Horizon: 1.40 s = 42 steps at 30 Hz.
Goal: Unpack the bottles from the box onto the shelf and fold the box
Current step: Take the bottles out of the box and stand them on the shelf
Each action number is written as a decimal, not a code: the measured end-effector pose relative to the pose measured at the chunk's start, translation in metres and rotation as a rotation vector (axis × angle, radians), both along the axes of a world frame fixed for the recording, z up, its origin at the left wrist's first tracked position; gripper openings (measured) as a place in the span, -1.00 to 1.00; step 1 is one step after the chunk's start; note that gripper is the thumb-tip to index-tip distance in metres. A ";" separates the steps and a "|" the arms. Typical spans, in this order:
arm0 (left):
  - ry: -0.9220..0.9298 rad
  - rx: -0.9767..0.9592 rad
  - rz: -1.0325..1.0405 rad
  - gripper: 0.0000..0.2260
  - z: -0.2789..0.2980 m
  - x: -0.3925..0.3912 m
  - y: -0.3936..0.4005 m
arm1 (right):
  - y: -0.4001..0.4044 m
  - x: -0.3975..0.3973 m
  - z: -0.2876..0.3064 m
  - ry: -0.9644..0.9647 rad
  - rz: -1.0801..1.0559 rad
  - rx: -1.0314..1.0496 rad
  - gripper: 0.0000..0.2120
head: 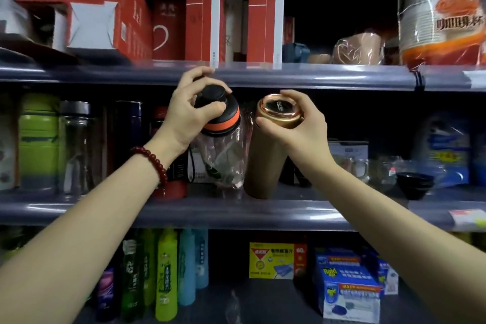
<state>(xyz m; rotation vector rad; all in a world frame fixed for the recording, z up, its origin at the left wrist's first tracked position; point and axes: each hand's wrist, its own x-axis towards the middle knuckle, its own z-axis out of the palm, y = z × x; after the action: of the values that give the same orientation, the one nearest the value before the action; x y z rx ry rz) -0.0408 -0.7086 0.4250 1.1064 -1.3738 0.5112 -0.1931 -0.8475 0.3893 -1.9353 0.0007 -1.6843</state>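
Head view, facing a dark store rack. Both arms reach to the grey middle shelf [236, 212].

Left hand [189, 110]: curled over the black screw cap of a clear plastic bottle with an orange collar band [223, 144]. Fingers pinch the cap from above and the side; the bottle body hangs below and right of the palm, tilted, wrapped in crinkled clear film. Its base seems to rest on the middle shelf, though glare on the film makes contact hard to confirm. A dark red bead bracelet [153, 163] sits on that wrist.

Right hand [302, 123]: closed around the top of a tall copper-gold metal flask [265, 160], thumb on the near side of the shiny lid, fingers over the far rim. The flask leans left, its top toward the camera, its foot on the shelf. The flask lies left of and below the palm.

The two bottles stand just beside each other, nearly touching at shoulder height.

Left along the same shelf: a lime-green flask [38, 139] and a clear glass bottle with grey lid [76, 144]. Upper shelf carries red cartons [205, 16]. Lowest shelf holds green and blue spray bottles [165, 273].
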 end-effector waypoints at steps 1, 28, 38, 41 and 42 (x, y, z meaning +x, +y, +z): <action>0.001 0.021 -0.014 -0.76 -0.001 0.004 -0.004 | -0.006 0.002 -0.001 0.002 0.009 0.015 -0.42; 0.037 0.049 -0.100 -0.73 -0.016 0.024 -0.013 | -0.029 0.047 0.001 0.007 0.292 0.223 -0.46; 0.124 -0.030 0.091 -0.63 -0.032 0.019 -0.018 | -0.025 0.047 -0.004 -0.008 0.277 0.210 -0.42; 0.114 -0.050 0.073 -0.63 -0.034 0.018 -0.020 | -0.024 0.049 -0.004 -0.014 0.258 0.211 -0.38; 0.106 -0.069 0.049 -0.62 -0.035 0.018 -0.021 | -0.025 0.049 -0.005 -0.017 0.251 0.222 -0.35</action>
<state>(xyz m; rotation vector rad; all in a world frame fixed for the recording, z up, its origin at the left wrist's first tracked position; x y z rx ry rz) -0.0232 -0.7296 0.3898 1.0981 -1.2307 0.5243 -0.1438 -0.8720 0.3845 -1.6809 -0.0577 -1.4696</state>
